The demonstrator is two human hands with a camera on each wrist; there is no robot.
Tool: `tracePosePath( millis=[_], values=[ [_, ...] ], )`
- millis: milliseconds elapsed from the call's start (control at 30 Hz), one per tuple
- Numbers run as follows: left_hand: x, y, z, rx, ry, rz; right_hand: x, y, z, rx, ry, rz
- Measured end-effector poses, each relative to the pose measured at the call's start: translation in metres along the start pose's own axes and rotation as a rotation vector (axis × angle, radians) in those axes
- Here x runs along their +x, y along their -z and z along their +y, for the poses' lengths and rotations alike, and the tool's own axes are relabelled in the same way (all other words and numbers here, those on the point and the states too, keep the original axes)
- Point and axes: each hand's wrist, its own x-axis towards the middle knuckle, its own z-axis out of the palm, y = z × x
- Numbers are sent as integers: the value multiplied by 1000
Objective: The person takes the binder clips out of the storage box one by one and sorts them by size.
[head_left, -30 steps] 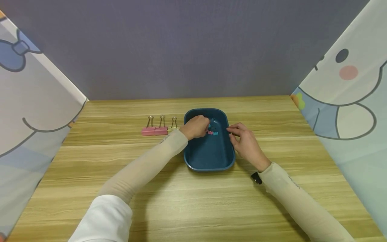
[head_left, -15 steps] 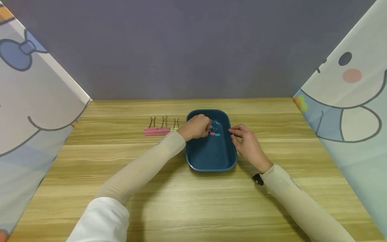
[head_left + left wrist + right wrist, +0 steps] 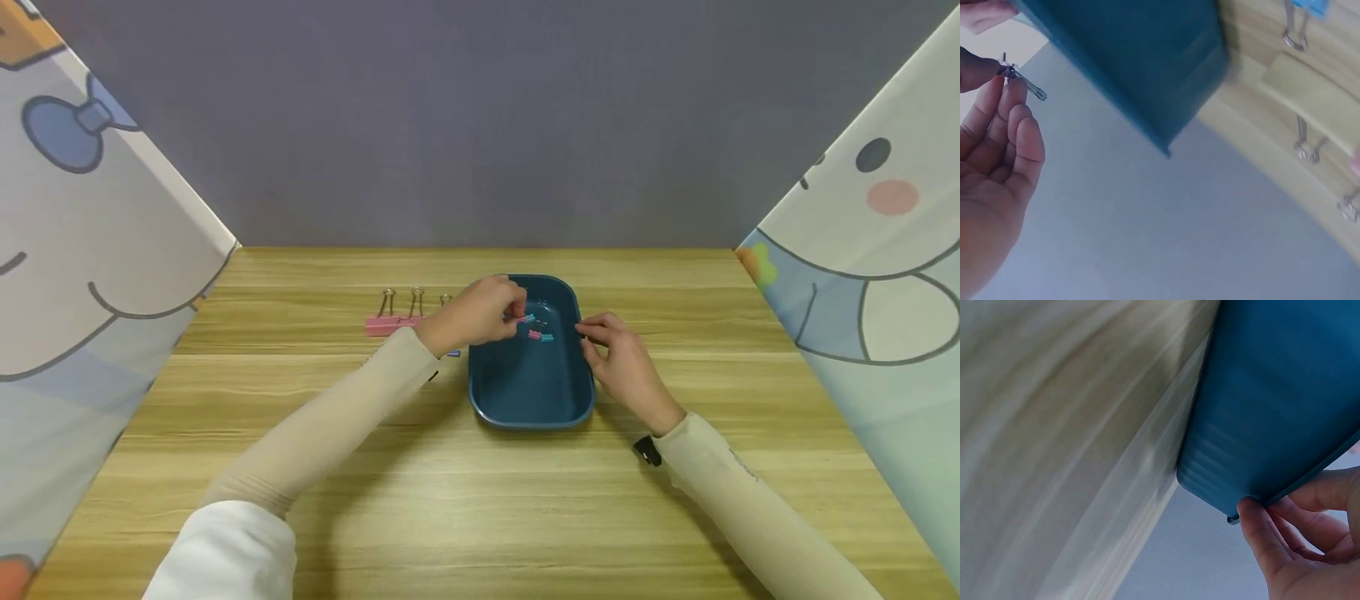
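no readable brand, label or writing anywhere in view; cartoon figures only on the side panels (image 3: 112, 250). left hand (image 3: 480, 312) raised over the left rim of the blue tray (image 3: 528, 400), fingers (image 3: 1004, 119) curled, thumb and fingertips pinching a small binder clip (image 3: 522, 317) by its wire handles; clip held clear of the tray floor, above the tray's far half, pink-and-blue body toward the right, long axis roughly left-right, handles toward the hand. in the left wrist view only the wire loop (image 3: 1025, 84) visible past the fingertips. two more small clips (image 3: 541, 336), pink and blue, side by side on the tray floor just below the held one. right hand (image 3: 626, 367) at the tray's right rim, fingers bent around the edge and gripping it, confirmed in the right wrist view (image 3: 1297, 537). tray upright on the wooden desk (image 3: 480, 500), long axis running away from the person. row of larger pink clips (image 3: 393, 321) on the desk left of the tray, handles pointing away; another clip partly hidden behind the left forearm.
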Motion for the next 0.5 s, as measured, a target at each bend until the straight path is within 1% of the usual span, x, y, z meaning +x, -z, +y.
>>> tracePosePath(
  millis=[100, 200, 333, 500],
  values=[
    [-13, 10, 0, -21, -26, 49, 0, 1, 0, 3, -4, -1],
    [-28, 16, -4, -48, -41, 95, -1, 1, 0, 6, -6, -2],
    [-47, 17, -12, -83, -49, 147, -3, 1, 0, 6, -9, -8],
    [-67, 17, -23, -93, -78, 199, -3, 1, -1, 2, -16, -10]
  ],
)
